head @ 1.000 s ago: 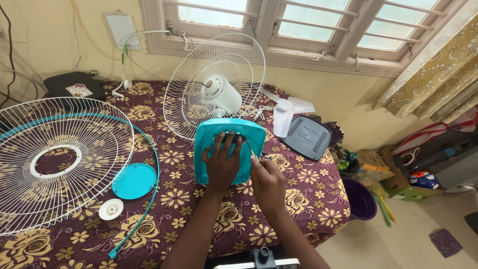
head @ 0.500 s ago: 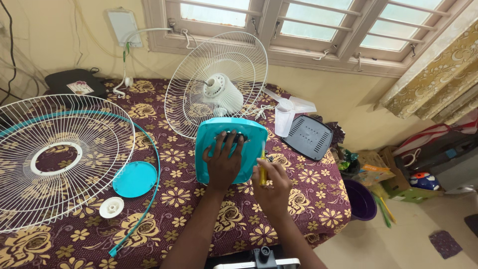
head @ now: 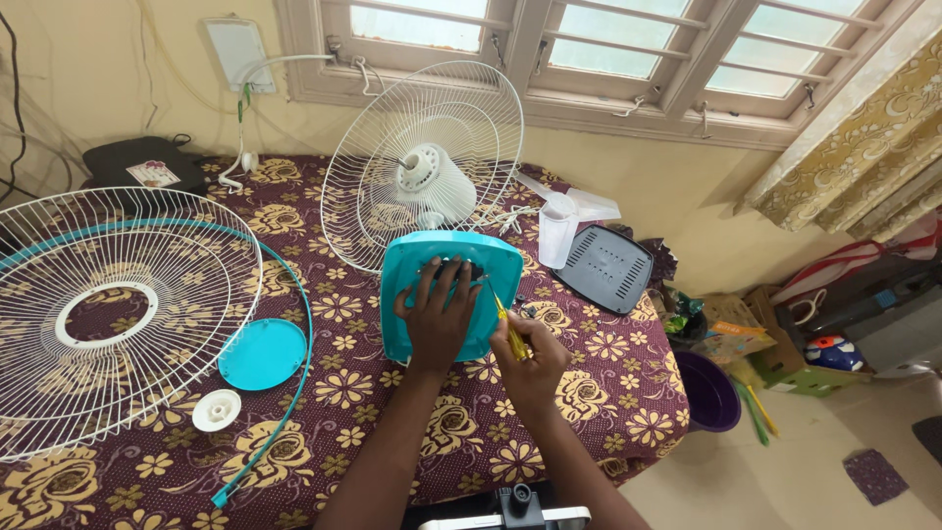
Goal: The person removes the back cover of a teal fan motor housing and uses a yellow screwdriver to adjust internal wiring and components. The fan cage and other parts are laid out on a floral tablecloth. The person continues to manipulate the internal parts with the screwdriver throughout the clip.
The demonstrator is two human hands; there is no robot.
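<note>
A teal fan base [head: 417,270] lies tipped on the flowered tablecloth, joined to a white motor [head: 429,180] and the rear wire guard [head: 432,128] behind it. My left hand [head: 436,316] lies flat on the teal base with fingers spread. My right hand [head: 531,365] grips a yellow-handled screwdriver [head: 508,329] whose tip points at the base's right side.
A detached front wire guard [head: 108,304] with a teal rim lies at the left, a round teal cap [head: 262,353] and a small white knob [head: 216,409] beside it. A dark grey cover plate [head: 606,269] and white fan blades [head: 564,221] sit near the table's right edge. A purple bucket [head: 708,393] stands on the floor.
My right hand has lifted off the teal base and drawn back to the right, now holding the yellow screwdriver against the base's side. The left hand stays on the base.
</note>
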